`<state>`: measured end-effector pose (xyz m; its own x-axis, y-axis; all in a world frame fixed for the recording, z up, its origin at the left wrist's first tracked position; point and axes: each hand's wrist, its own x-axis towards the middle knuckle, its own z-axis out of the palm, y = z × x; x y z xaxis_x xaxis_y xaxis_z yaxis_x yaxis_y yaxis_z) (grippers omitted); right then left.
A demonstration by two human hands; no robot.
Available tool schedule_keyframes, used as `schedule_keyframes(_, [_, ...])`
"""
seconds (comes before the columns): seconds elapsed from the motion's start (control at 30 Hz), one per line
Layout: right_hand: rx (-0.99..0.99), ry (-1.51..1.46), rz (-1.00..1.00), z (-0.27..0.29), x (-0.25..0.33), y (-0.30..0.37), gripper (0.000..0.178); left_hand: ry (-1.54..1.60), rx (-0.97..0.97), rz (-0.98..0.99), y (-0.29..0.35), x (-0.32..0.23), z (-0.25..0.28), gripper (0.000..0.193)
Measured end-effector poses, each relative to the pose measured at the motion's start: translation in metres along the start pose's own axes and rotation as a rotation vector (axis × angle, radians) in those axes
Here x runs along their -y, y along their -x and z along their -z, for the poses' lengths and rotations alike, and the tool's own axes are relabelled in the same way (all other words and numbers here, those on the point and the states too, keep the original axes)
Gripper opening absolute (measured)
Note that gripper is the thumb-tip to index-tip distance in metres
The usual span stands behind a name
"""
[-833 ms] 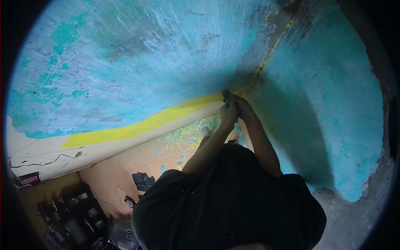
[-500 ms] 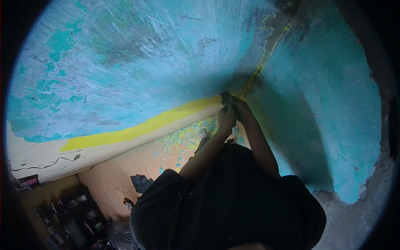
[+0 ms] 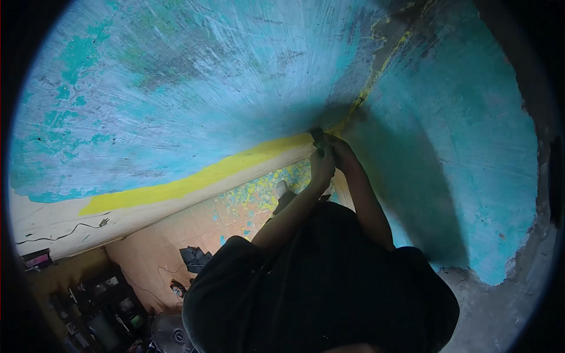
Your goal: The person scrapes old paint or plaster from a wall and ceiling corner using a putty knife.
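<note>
Both of my hands are close together near the wall corner, gripping a dark scraper [image 3: 318, 136] with a flat, wide end. My left hand [image 3: 322, 166] is closed low on it, and my right hand [image 3: 342, 152] is closed beside it; the handle is mostly hidden by fingers. The scraper's end lies against or just off the blue-painted wall [image 3: 194, 88], by the right end of a yellow strip [image 3: 212, 175]; contact is hard to make out. The wall's blue paint is streaked and patchy. Yellow also shows along the corner line [image 3: 371, 88].
Yellow and blue paint flakes [image 3: 253, 197] litter the tiled floor [image 3: 156, 250] near my foot [image 3: 281, 188]. A plugged-end cord [image 3: 70, 230] hangs at the left. Dark shelving [image 3: 109, 303] and a fan-like round object [image 3: 172, 332] stand lower left. Another blue wall [image 3: 477, 147] rises on the right.
The view has shifted slightly. My hands and the scraper stay at nearly the same spot by the corner, both still holding on.
</note>
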<state>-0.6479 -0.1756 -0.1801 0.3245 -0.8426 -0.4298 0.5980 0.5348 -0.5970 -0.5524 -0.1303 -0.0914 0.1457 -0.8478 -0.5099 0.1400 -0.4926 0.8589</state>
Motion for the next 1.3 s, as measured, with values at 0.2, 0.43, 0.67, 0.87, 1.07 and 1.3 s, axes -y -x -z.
schedule_keyframes(0.2, [-0.02,0.129,-0.121,0.024,0.002,-0.014,0.034,-0.004,0.014,0.079,-0.014,0.015,-0.008,0.045])
schedule_keyframes(0.43, [-0.043,0.111,-0.053,0.008,-0.001,-0.006,0.028,-0.036,-0.022,-0.066,-0.003,0.006,-0.01,0.047])
schedule_keyframes(0.67, [-0.069,0.05,-0.02,0.01,0.002,-0.002,0.025,-0.12,0.0,-0.09,-0.002,0.005,-0.012,0.042])
schedule_keyframes(0.87, [0.042,0.047,-0.044,0.029,0.006,-0.01,0.023,-0.034,-0.009,-0.012,-0.007,0.008,-0.021,0.045])
schedule_keyframes(1.07, [-0.084,0.048,0.009,0.021,0.004,-0.008,0.021,-0.027,0.033,0.033,0.007,-0.003,-0.011,0.041])
schedule_keyframes(1.3, [-0.191,-0.01,0.026,-0.007,0.004,0.011,0.02,-0.051,0.029,0.054,0.004,0.006,-0.009,0.038])
